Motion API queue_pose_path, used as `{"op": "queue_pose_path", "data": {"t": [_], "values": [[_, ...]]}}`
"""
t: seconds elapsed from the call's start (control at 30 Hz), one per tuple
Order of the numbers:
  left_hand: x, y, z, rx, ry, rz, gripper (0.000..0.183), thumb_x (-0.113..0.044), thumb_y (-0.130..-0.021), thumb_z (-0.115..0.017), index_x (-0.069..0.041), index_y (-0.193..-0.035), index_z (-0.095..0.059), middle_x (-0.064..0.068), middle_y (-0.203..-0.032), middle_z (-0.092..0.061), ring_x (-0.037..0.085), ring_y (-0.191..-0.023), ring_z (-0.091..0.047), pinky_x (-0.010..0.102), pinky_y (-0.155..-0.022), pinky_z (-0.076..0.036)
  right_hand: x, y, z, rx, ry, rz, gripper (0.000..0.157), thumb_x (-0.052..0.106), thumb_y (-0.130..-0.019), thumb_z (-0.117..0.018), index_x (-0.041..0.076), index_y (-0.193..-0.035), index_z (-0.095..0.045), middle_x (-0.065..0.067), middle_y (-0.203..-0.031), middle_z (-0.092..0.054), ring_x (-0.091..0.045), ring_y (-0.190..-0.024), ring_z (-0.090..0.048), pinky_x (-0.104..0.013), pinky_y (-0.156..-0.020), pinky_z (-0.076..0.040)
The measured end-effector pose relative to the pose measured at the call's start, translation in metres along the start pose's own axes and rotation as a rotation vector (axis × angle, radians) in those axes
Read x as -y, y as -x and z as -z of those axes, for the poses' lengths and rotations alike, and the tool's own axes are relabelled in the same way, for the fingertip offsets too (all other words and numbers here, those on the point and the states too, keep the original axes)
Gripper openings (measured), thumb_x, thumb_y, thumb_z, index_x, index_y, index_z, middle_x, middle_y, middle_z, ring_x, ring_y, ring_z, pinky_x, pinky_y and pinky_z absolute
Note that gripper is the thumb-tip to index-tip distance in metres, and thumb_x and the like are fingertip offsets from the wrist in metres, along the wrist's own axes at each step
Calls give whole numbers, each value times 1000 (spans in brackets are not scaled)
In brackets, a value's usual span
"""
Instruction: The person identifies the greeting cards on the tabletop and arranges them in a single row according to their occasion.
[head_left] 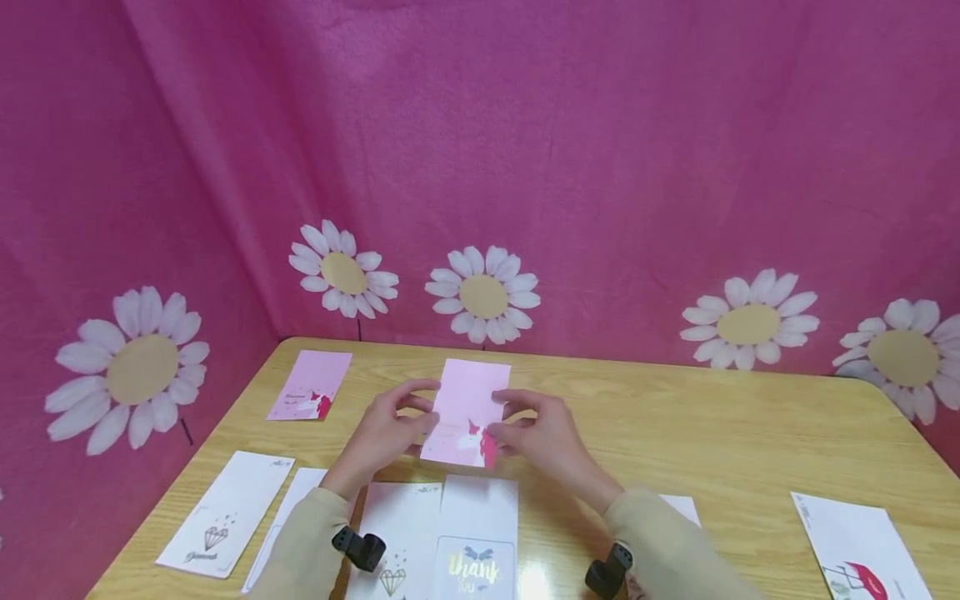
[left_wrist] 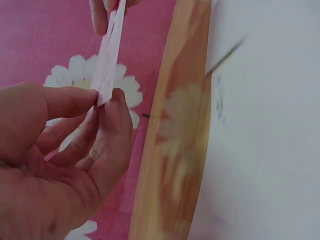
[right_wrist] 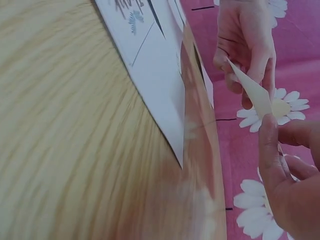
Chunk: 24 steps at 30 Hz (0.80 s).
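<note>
A pink card (head_left: 467, 400) with a white and red unicorn printed low on its right is held up over the table's middle. My left hand (head_left: 390, 429) pinches its left edge between thumb and fingers. On the opposite edge, the thumb and fingers of my right hand (head_left: 546, 437) pinch it too. Seen nearly edge-on in the left wrist view, the card (left_wrist: 109, 65) is a thin pale strip. In the right wrist view its pale side (right_wrist: 254, 92) shows between both hands. Just below lie a white "thank you" card (head_left: 480, 517) and a white diamond card (head_left: 397, 521).
A similar pink card (head_left: 311, 379) lies at the back left of the wooden table (head_left: 675, 417). Another white diamond card (head_left: 228, 508) is at the left, partly beside a second white one (head_left: 288, 508). At the far right lies a white card with a red print (head_left: 855, 533). Pink flowered cloth (head_left: 600, 167) hangs behind.
</note>
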<state>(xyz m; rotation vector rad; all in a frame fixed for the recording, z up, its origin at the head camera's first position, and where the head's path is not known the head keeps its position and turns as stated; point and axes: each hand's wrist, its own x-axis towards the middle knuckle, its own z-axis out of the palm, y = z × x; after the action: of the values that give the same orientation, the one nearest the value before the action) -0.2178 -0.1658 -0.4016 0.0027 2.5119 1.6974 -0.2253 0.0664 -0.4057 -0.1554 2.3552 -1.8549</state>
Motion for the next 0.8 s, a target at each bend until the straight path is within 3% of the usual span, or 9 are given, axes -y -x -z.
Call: {"op": "queue_pose_path", "data": {"t": [0.43, 0.67, 0.8], "values": [[18, -18, 34, -38, -180, 82, 49, -18, -95, -71, -15, -142, -59, 16, -128, -64, 22, -91, -64, 33, -72, -62, -2, -34, -46, 67, 17, -18, 49, 3, -87, -79, 6, -134, -66, -14, -107, -62, -15, -69, -65, -29, -67, -62], [21, -19, 52, -35, -180, 135, 53, -19, -94, -71, -10, -144, -57, 20, -131, -61, 25, -99, -62, 33, -77, -61, -3, -49, -68, 85, 3, -12, 47, 5, -88, -78, 6, -133, -67, -13, -103, -61, -16, -68, -66, -28, -69, -61], [23, -22, 68, -61, -268, 95, 51, -21, -96, -69, -7, -144, -56, 21, -129, -63, 25, -95, -63, 29, -75, -58, -1, -60, -81, 89, -30, -24, 45, 6, -90, -76, 7, -134, -67, -12, -101, -61, -16, -69, -66, -25, -69, -61]]}}
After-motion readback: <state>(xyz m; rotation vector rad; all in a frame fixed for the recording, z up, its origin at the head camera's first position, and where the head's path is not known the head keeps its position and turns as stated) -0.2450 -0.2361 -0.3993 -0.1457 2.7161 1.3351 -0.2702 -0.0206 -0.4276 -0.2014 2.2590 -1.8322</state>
